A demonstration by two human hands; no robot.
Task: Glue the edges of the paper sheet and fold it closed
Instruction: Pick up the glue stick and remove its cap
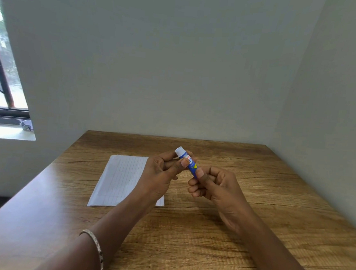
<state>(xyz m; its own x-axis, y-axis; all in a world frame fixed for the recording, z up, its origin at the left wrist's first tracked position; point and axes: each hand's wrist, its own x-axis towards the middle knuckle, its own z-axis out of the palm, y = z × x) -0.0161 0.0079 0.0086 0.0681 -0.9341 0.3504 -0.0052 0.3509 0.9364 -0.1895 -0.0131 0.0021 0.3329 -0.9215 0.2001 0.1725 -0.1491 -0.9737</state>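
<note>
A blue glue stick (188,162) with a white cap end pointing up and away is held above the table between both hands. My left hand (161,174) pinches its upper part near the white cap, thumb on the label. My right hand (213,186) grips its lower end with thumb and curled fingers. A white lined paper sheet (120,179) lies flat on the wooden table (240,225), to the left and partly under my left hand and forearm.
The table stands in a corner, with grey walls behind it and to the right. A window (0,82) with a sill is at the far left. A silver bracelet (95,247) is on my left wrist.
</note>
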